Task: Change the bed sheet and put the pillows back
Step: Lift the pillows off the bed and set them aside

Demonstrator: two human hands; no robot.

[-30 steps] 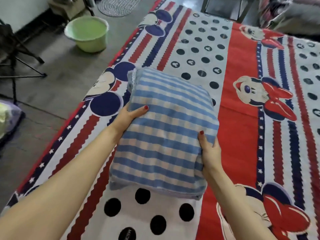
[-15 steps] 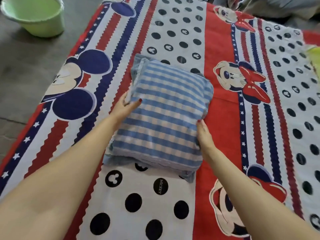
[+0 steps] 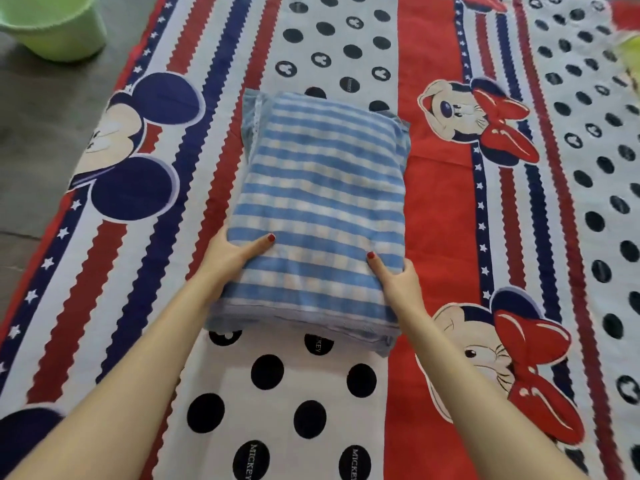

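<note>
A folded blue-and-white checked sheet [image 3: 322,209] lies in a thick bundle on the bed, which is covered by a red, white and navy cartoon-mouse sheet [image 3: 433,188]. My left hand [image 3: 232,258] grips the bundle's left side, thumb on top and fingers tucked under the edge. My right hand [image 3: 394,277] grips the right side near the front corner the same way. The fingers of both hands are hidden beneath the fabric.
A light green plastic basin [image 3: 52,26] stands on the grey floor [image 3: 41,109] beyond the bed's left edge. Something yellow-green [image 3: 632,53] shows at the far right edge of the bed.
The view has dropped closer to the bed. Both hands have slid back along the bundle toward its near end, and the bundle now rests flat on the cartoon sheet.
</note>
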